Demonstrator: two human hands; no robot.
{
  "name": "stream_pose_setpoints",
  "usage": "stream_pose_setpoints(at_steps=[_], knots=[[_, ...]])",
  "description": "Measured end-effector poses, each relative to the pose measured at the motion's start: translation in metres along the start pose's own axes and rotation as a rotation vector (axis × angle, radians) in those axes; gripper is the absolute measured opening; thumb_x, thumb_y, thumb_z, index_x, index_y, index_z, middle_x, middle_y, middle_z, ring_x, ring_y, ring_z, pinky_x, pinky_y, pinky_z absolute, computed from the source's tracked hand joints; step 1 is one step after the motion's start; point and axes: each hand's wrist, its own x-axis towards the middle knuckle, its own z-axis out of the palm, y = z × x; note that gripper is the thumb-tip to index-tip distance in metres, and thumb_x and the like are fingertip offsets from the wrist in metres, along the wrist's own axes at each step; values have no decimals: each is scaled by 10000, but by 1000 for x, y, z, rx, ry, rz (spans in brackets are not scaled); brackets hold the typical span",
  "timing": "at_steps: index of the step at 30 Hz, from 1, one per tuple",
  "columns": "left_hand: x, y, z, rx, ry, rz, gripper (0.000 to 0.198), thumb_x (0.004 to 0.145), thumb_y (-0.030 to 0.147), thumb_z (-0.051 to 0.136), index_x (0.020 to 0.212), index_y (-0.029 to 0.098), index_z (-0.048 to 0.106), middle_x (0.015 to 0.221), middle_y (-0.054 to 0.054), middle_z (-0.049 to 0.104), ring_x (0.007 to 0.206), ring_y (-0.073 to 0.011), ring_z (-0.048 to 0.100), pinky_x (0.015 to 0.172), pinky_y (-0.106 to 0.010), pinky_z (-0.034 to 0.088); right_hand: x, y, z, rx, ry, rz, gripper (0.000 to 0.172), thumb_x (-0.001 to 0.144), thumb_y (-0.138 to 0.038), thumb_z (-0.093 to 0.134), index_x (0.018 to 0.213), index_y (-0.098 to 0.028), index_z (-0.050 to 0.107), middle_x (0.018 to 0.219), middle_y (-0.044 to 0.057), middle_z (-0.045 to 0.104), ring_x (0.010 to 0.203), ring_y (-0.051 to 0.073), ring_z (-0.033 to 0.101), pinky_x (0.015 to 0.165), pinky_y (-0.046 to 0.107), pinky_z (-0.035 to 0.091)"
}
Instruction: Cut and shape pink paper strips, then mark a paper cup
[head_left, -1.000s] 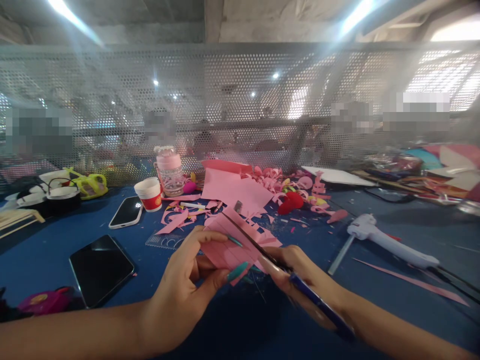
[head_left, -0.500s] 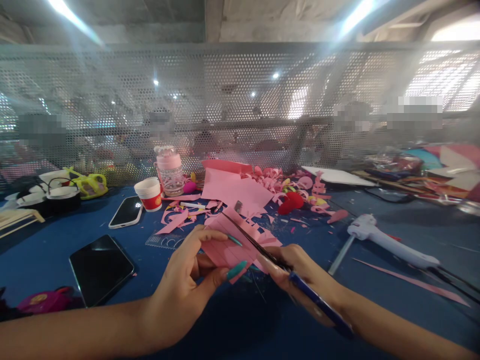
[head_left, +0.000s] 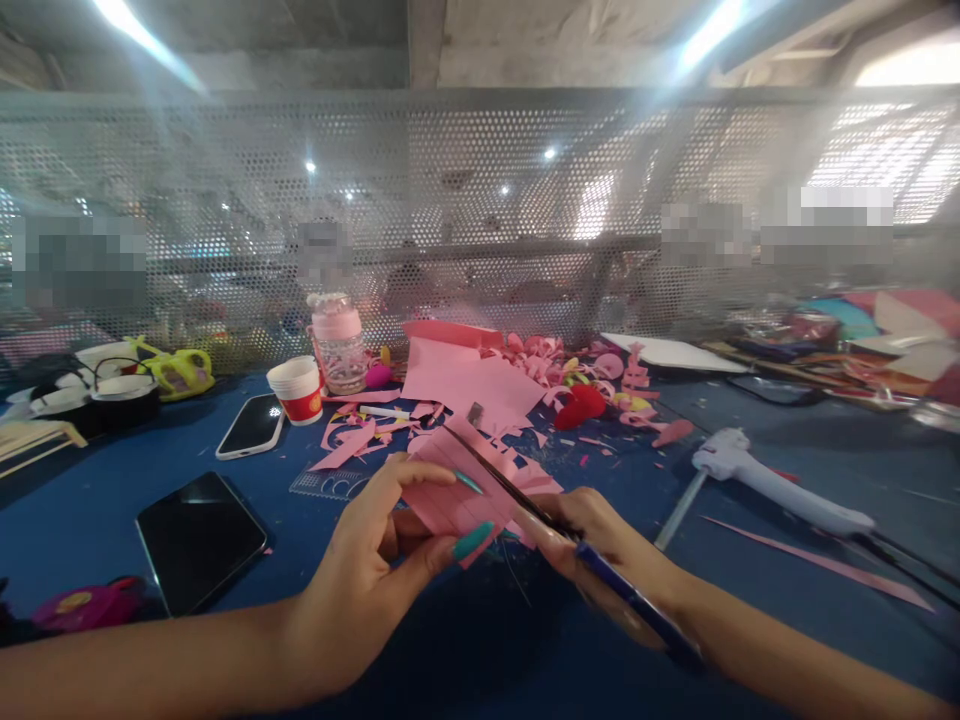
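Between the thumb and fingers of my left hand (head_left: pixel 375 570) is a piece of pink paper (head_left: pixel 442 500) with lines marked across it. My right hand (head_left: pixel 592 550) grips a pair of scissors (head_left: pixel 637 600) with dark blue handles. Their dark blades lie along the right part of the paper and point up and left. Just beyond the paper are more pink sheets (head_left: pixel 469 385) and a heap of pink cuttings (head_left: pixel 536 355). A clear stencil ruler (head_left: pixel 326 484) lies left of the paper, partly behind my left hand.
On the left are a dark tablet-like device (head_left: pixel 202 540), a phone (head_left: pixel 253 425), paper cups (head_left: pixel 296 388) and a pink-topped bottle (head_left: pixel 337 340). A glue gun (head_left: pixel 787 490) and a thin pink strip (head_left: pixel 817 565) lie on the right. A perforated metal screen (head_left: pixel 465 200) stands behind.
Both hands, the paper and the scissors keep nearly the same pose. The whole view has shifted very slightly.
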Motion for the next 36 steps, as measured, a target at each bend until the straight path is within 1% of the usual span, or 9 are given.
stream_pose_setpoints(at_steps=[3, 7, 10, 15, 20, 23, 26, 30, 36], knots=[[2, 3, -3, 61, 23, 90, 271, 802, 174, 589, 1020, 316, 511, 903, 41, 590, 714, -77, 602, 622, -148, 499, 0, 1, -1, -13, 34, -2, 474, 774, -612, 382, 582, -181, 336, 556, -48, 232, 500, 74, 202, 409, 214, 160], [10, 2, -10, 225, 136, 202, 189, 806, 175, 577, 968, 273, 576, 938, 15, 571, 857, -106, 557, 671, -147, 480, 1, 4, -3, -34, 30, -44, 479, 793, -607, 338, 572, -182, 329, 549, -52, 231, 497, 76, 197, 415, 221, 159], [13, -2, -13, 239, 172, 153, 149, 788, 191, 602, 924, 247, 575, 928, 11, 573, 809, -100, 566, 666, -158, 490, 3, 7, -5, -62, 11, -74, 468, 794, -589, 368, 566, -183, 330, 552, -54, 236, 493, 76, 218, 423, 221, 182], [14, -3, -10, 151, 164, 26, 192, 757, 207, 633, 927, 219, 545, 869, 11, 605, 645, -94, 602, 603, -200, 534, 3, 11, -5, -92, -6, -35, 451, 795, -577, 390, 589, -176, 363, 554, -53, 245, 493, 76, 211, 413, 215, 185], [13, 3, -6, 89, 137, -26, 194, 752, 190, 634, 927, 203, 553, 849, 4, 641, 704, -116, 645, 642, -202, 551, 1, 8, -6, -108, -13, -78, 486, 805, -597, 323, 669, -153, 469, 585, -32, 315, 514, 90, 272, 427, 218, 219], [12, 6, -3, 61, 125, -50, 192, 746, 171, 640, 913, 197, 548, 810, 16, 645, 663, -99, 645, 608, -173, 547, 0, 5, -5, -117, 3, -34, 510, 780, -625, 335, 670, -148, 480, 579, -29, 330, 506, 91, 278, 423, 220, 224], [10, 7, -1, 29, 120, -65, 202, 745, 180, 646, 917, 194, 542, 800, 20, 644, 666, -93, 644, 612, -160, 543, 0, 2, -5, -93, -18, -15, 480, 782, -601, 365, 715, -143, 492, 593, -31, 328, 517, 94, 281, 426, 218, 234], [7, 8, 2, -4, 115, -89, 192, 745, 214, 655, 896, 188, 539, 777, 24, 635, 657, -82, 636, 610, -143, 535, 0, -1, -5, -10, -70, -2, 395, 803, -533, 396, 721, -152, 462, 624, -33, 327, 549, 98, 286, 452, 220, 252], [6, 9, 3, 11, 102, -105, 205, 751, 230, 651, 915, 195, 533, 785, 29, 633, 654, -73, 633, 601, -128, 524, -2, -3, -4, -42, -38, 68, 388, 800, -537, 393, 654, -178, 394, 601, -46, 301, 541, 98, 281, 458, 222, 248]])
